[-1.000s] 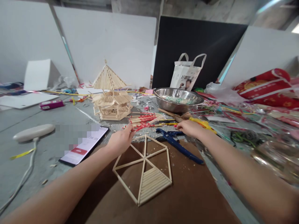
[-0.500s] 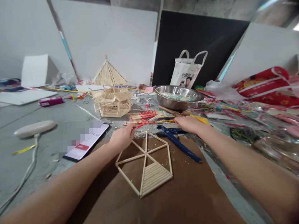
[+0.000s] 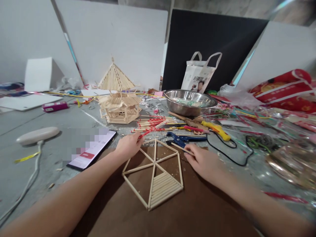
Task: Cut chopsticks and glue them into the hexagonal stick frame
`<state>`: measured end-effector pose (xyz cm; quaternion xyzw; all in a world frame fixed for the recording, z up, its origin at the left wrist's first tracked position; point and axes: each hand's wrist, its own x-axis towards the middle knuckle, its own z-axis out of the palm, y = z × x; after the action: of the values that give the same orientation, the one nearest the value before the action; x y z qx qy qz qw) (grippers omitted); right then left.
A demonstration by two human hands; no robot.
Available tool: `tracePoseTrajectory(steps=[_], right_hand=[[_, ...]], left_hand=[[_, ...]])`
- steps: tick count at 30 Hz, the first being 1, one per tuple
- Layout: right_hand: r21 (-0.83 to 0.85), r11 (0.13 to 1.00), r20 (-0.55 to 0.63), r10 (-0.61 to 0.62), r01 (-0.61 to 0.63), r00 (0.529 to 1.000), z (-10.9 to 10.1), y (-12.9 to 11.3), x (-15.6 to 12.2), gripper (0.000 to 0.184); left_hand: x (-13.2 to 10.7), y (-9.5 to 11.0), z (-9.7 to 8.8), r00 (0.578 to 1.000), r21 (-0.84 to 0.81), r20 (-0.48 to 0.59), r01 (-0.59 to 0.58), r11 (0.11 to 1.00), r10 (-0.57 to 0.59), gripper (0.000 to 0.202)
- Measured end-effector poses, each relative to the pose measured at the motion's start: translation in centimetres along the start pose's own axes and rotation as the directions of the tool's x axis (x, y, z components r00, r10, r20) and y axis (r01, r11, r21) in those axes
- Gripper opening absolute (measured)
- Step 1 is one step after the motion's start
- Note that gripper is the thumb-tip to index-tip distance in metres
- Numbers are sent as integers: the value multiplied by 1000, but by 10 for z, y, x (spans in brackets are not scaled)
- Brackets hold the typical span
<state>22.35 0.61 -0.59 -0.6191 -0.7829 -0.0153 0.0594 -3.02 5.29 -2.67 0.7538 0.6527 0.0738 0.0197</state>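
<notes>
A flat hexagonal frame of thin wooden sticks (image 3: pixel 153 173), one segment filled with sticks, lies on a brown board (image 3: pixel 197 210). My left hand (image 3: pixel 128 145) rests at the frame's far left corner, fingers pinched on a red-wrapped stick (image 3: pixel 145 133). My right hand (image 3: pixel 203 161) is just right of the frame, fingers closed on a thin bare wooden stick (image 3: pixel 181 148). Blue-handled cutters (image 3: pixel 181 140) lie just beyond that hand. A pile of red-and-wood sticks (image 3: pixel 153 124) lies behind both hands.
A stick pavilion model (image 3: pixel 118 98) stands at the back, a steel bowl (image 3: pixel 189 103) to its right. A phone (image 3: pixel 91 149) lies left of my left arm. A yellow glue gun (image 3: pixel 217 129) with black cord, a white bag (image 3: pixel 201 74) and red packets (image 3: pixel 283 89) fill the right.
My right hand has pulled back from the stick pile toward me, now holding a thin stick beside the frame. My left hand has stayed put.
</notes>
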Motion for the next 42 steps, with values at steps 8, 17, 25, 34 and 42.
tracePoseTrajectory(steps=[8,17,25,34,42], right_hand=[[-295,954,-117,-95,56,989,30,8,-7,23],[-310,946,-98,-125,89,987,29,10,4,23],[-330,942,-83,-85,53,993,28,17,16,29],[-190,980,-143,36,-63,989,-3,-1,35,41],[13,999,-391,-23,30,920,25,-12,77,36]], left_hand=[[5,-5,9,995,-48,-14,94,994,-95,38],[6,1,12,991,-8,-60,122,993,-122,40],[12,7,9,991,-18,-94,94,995,-95,39],[16,2,11,987,-86,-118,103,991,-113,38],[30,-2,-1,976,-146,-184,90,985,-117,39]])
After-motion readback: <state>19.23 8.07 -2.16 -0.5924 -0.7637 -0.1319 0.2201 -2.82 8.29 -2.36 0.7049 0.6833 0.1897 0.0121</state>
